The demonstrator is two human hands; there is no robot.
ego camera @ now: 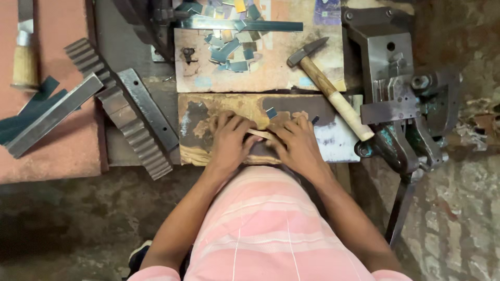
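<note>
I am pinching a thin pale strip (259, 133) between my left hand (232, 141) and right hand (296, 143), fingers closed on it, over the worn wooden block (200, 112); a hammer (328, 88) is lying nearby.

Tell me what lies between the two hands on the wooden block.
In the head view, a thin pale strip spans from the left hand to the right hand; both pinch it.

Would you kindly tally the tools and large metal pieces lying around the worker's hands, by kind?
Hammers: 1
Toothed metal bars: 1
Flat metal bars: 3
Wooden-handled tools, top left: 1
Bench presses: 1
Total: 7
The small metal offcuts are too jumbled to count. Both hands, left and right, hold a thin strip.
</note>
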